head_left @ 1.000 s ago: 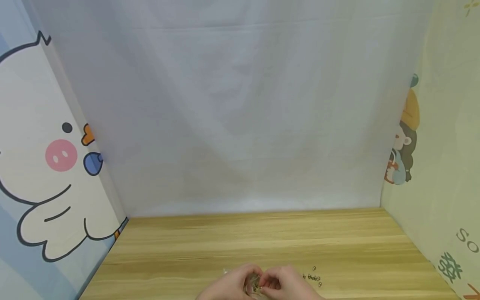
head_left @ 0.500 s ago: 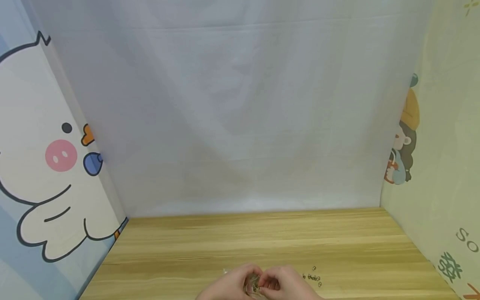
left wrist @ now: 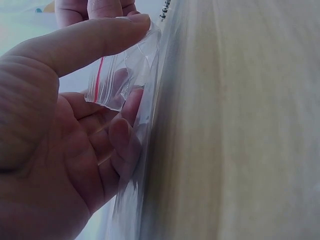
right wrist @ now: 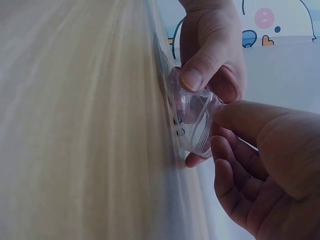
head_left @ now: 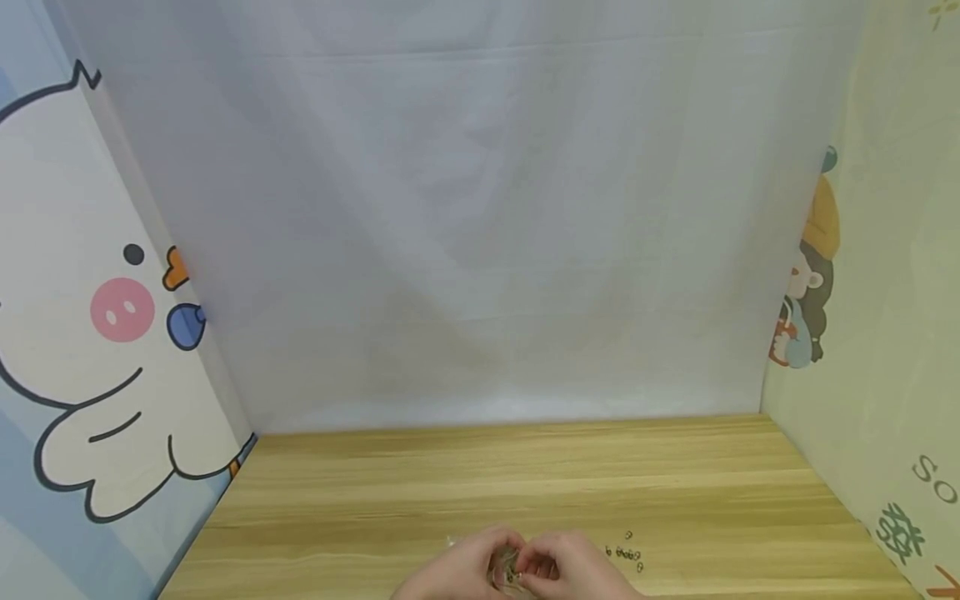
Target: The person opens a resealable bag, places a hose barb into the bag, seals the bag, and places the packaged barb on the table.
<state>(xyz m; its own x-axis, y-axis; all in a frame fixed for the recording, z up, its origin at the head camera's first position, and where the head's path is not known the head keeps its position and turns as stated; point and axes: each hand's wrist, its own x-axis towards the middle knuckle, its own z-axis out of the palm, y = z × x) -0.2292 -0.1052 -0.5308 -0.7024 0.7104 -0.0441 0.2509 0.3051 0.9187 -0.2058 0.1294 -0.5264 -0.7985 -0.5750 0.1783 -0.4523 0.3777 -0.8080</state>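
Observation:
Low in the head view my left hand (head_left: 465, 569) and right hand (head_left: 576, 570) meet over a small clear zip bag (head_left: 500, 573). In the left wrist view the left thumb and fingers hold the bag (left wrist: 131, 62), which has a red line along its zip. The right thumb and fingers (right wrist: 235, 116) pinch the bag's edge near the zip in the right wrist view. A few small dark metal pieces (right wrist: 180, 131) show at the bag's lower part. The right fingertips are partly hidden in the head view.
Several small dark metal rings or clasps (head_left: 628, 554) lie on the wooden table (head_left: 480, 475), right of the right hand. A bit of clear plastic (head_left: 451, 542) shows beyond the left hand. Grey-white cloth (head_left: 480, 250) hangs behind, with printed panels at both sides.

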